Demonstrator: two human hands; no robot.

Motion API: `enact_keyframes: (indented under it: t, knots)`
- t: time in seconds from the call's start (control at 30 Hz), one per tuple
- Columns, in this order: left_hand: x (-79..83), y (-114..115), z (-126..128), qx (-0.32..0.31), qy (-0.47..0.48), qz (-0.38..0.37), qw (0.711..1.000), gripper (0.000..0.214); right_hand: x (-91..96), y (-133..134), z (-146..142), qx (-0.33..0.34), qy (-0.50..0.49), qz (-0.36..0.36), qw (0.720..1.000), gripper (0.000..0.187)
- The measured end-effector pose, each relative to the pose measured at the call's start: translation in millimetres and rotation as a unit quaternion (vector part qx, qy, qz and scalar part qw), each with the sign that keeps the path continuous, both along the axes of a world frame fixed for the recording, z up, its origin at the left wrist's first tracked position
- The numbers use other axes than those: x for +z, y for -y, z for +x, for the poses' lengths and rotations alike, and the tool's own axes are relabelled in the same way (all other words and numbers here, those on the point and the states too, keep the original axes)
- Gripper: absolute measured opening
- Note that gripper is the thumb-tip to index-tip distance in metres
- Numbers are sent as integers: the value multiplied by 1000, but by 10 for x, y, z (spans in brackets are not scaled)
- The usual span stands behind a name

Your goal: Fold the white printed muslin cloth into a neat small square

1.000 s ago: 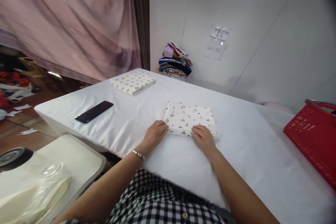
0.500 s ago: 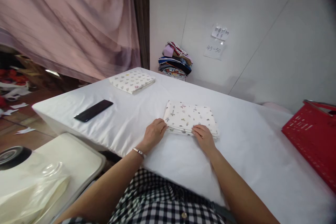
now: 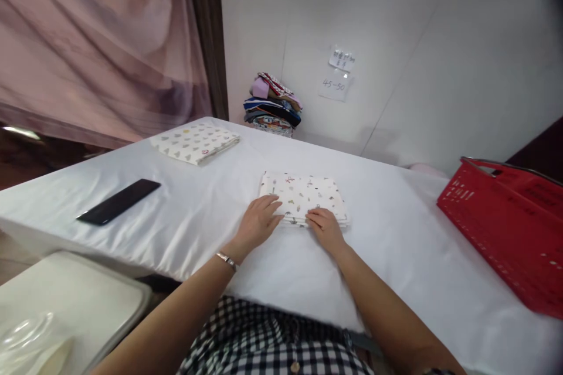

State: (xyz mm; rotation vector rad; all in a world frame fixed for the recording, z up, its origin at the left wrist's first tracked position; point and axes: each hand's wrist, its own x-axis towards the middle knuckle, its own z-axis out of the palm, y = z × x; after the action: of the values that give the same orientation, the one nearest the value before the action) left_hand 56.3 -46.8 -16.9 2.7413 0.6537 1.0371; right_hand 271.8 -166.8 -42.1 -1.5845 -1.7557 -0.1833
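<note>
A white folded cloth (image 3: 314, 196) with a small scattered print lies flat in front of me, its layers showing along the near edge. My left hand (image 3: 258, 221) is at its near left corner, fingers apart, with the fingertips over the cloth. At the middle of the near edge, the fingers of my right hand (image 3: 326, 228) are closed on the cloth, fingertips on top. A second folded cloth (image 3: 193, 142), white with grey shapes, rests further back to the left.
The white-covered table (image 3: 396, 258) carries a black phone-like slab (image 3: 118, 202) at left and a red plastic basket (image 3: 505, 228) at right. Stacked folded fabrics (image 3: 272, 105) stand by the wall. A white stool-like surface (image 3: 74, 293) holds clear plastic (image 3: 33, 334) at lower left.
My left hand has lifted off the cloth's left corner and spread its fingers over the near edge. My right hand stays at the near edge. The view has turned to the right.
</note>
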Motion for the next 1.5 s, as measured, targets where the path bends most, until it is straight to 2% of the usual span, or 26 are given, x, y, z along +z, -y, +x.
enact_keyframes:
  t: [0.1,0.2,0.33,0.43,0.6,0.87,1.1,1.27,1.5]
  knots:
    - [-175,-104,52,-40,-32,-7,999,27,57,96,63,-6,47,-24,999,23]
    - [-297,-184,34,-46,-29,-23,998,31,78,278,271,-47,73,-35,996,25]
    - [-323,-196,9,-50,-12,-25,998,33,50,530,605,-99,43,-22,994,25]
    - [-315,-181,19,-49,-4,-24,999,33,14,614,712,-118,-21,-21,993,26]
    - [-305,-171,39,-44,-5,-30,999,32,-44,572,671,-141,-97,-11,985,25]
    - [-253,-149,54,-39,-5,-45,998,32,-51,457,696,-100,-1,-6,995,23]
    - [-250,-139,59,-33,-1,-58,998,32,-44,380,631,-120,-92,-10,989,17]
    - [-233,-130,60,-31,2,-54,998,32,-4,371,569,-139,-158,23,977,13]
    - [-217,-119,77,-27,5,-63,998,33,-31,477,654,-95,-55,24,994,18]
